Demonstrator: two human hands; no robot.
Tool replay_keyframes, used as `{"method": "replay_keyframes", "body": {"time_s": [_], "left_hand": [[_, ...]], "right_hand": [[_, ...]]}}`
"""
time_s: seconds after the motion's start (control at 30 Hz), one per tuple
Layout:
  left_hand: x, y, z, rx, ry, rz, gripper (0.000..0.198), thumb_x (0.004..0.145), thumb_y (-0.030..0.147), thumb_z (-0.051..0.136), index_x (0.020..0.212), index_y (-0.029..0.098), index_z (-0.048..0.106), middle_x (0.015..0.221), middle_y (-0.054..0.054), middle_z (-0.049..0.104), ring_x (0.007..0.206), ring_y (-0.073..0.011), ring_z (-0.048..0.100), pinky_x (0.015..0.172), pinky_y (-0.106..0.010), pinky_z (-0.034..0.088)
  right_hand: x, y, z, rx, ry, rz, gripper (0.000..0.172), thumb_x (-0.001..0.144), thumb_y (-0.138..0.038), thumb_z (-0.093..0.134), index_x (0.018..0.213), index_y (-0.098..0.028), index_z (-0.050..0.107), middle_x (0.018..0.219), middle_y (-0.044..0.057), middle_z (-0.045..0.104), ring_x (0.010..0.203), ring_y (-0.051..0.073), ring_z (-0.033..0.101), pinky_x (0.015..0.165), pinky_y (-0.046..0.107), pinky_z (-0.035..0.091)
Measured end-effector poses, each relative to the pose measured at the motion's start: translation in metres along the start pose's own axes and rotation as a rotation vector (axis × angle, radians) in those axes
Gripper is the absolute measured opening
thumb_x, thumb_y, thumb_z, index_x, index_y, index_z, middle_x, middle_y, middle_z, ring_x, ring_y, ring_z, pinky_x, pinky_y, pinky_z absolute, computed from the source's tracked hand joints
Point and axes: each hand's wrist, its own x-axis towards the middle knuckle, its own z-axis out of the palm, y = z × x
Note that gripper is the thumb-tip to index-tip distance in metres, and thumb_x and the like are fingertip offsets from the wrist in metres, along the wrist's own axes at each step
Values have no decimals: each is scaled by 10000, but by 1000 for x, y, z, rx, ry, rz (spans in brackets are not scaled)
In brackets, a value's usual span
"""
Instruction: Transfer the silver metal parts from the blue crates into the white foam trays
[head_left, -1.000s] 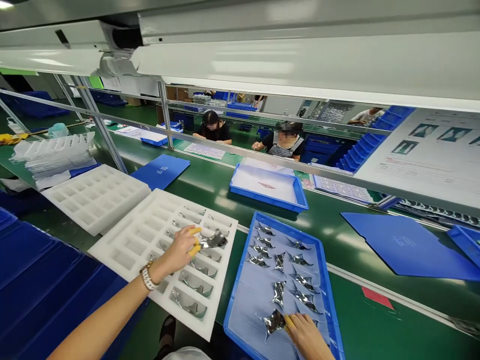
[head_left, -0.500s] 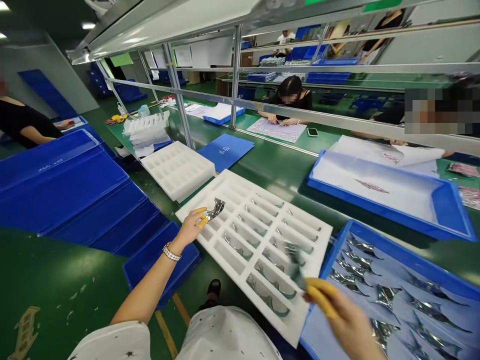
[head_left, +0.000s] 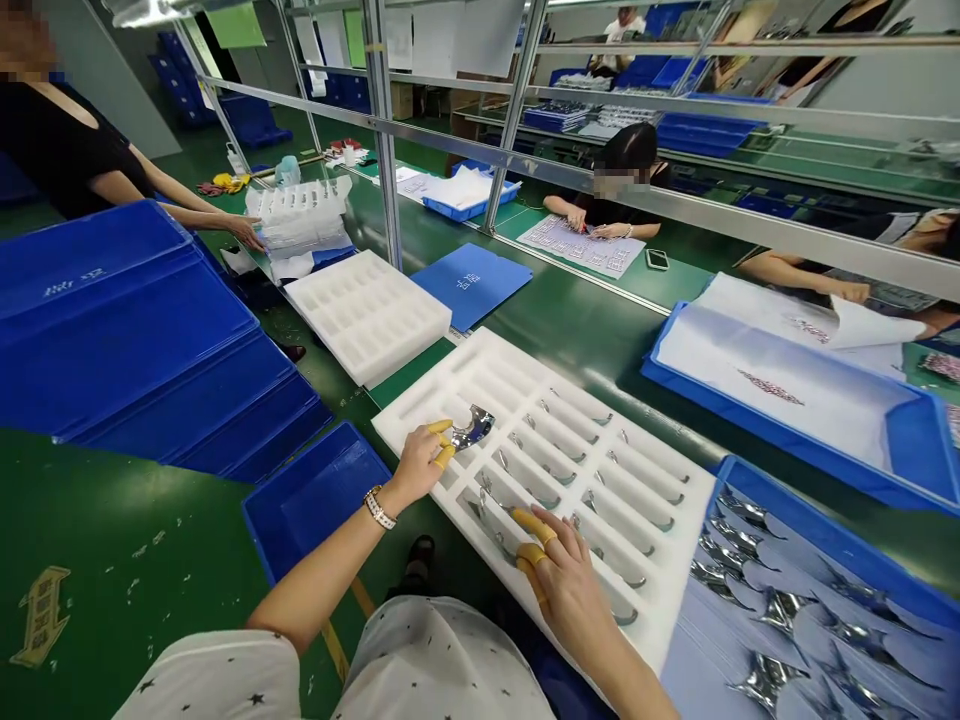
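Note:
My left hand (head_left: 416,465), with yellow finger cots, pinches a shiny crescent-shaped metal part (head_left: 472,428) above a white foam tray (head_left: 480,352). My right hand (head_left: 566,590), also in yellow cots, reaches over the same tray, its fingertips at a curved metal part (head_left: 487,512) that leans in a slot. Similar crescents lie in several other slots. At lower right, a blue tray (head_left: 825,535) holds several foil-like metal parts (head_left: 772,680) on blue sheets.
Beside the tray stand a stacked foam tray (head_left: 367,315), a blue folder (head_left: 472,285) and a blue bin (head_left: 311,495). Folded blue crates (head_left: 127,320) lie left. A co-worker's hand (head_left: 244,230) rests at far left. A seated person works across an aluminium rail (head_left: 600,180).
The view has swung left and back. My right hand has moved left from the blue tray to the foam slots. My left hand keeps its crescent, now further over the foam tray.

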Motion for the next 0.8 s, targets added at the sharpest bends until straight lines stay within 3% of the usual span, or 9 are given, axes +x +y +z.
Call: {"method": "replay_keyframes", "body": {"time_s": [0.17,0.3,0.43,0.63,0.7,0.8], "left_hand": [[1,4,2,85,-32,38,87,884,162,605,870,209,677,1309,-82,667,1171,-275,602,983,-511,473],[0,3,-1,78,-54,54,105,897,179,587,881,218,683,1326,-71,658,1185,-264,594,1003,-497,460],[1,2,-4,57,-64,55,150,923,222,546,866,215,684,1344,-81,645,1191,-262,589,1029,-497,451],[2,3,-6,39,-87,31,156,912,245,548,826,223,676,1364,-76,632,1212,-267,570,1062,-511,438],[3,4,-11,0,-95,20,154,908,240,550,814,220,670,1379,-78,618,1242,-262,555,1085,-501,431],[9,7,-23,-50,-125,17,137,892,227,559,801,215,660,1405,-88,592,1293,-262,522,1112,-484,425]], "right_hand": [[6,-1,6,-17,-166,90,282,953,-123,425,809,-208,653,1055,116,684,1408,352,393,1086,648,402],[19,-4,-2,4,-309,147,379,927,-53,365,805,-210,688,1220,108,661,1464,346,311,1132,681,336],[29,-6,-1,-11,-327,138,374,884,-10,391,736,-198,678,1342,76,621,1461,367,314,1115,721,330],[31,-12,16,-108,-313,116,289,821,-23,536,699,-225,702,1255,108,666,1436,400,351,1074,777,307],[32,-10,7,-113,-304,118,246,822,-62,593,684,-229,709,1231,112,675,1409,415,387,1069,779,306],[42,0,-25,11,-290,87,210,905,-160,561,822,-240,736,1229,108,679,1257,352,563,978,629,504]]}}
